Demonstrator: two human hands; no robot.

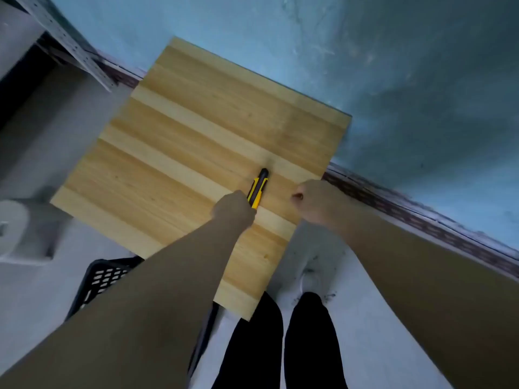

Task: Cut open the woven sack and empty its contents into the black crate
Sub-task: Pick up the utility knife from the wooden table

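Shows forearms (157,290) nearest, reaching over counter (196,122). Finds left hand (234,210) gripping near end of utility knife (259,186), long axis pointing away toward wall (393,66); right hand (318,203) clenched, empty, just beside. Places black crate (104,279) low left by counter; shows no woven sack.

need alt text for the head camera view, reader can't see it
Seen from above, a person's left hand holds a yellow and black utility knife over a wooden table, while the right hand is curled at its right edge. A black crate sits on the floor beside it.
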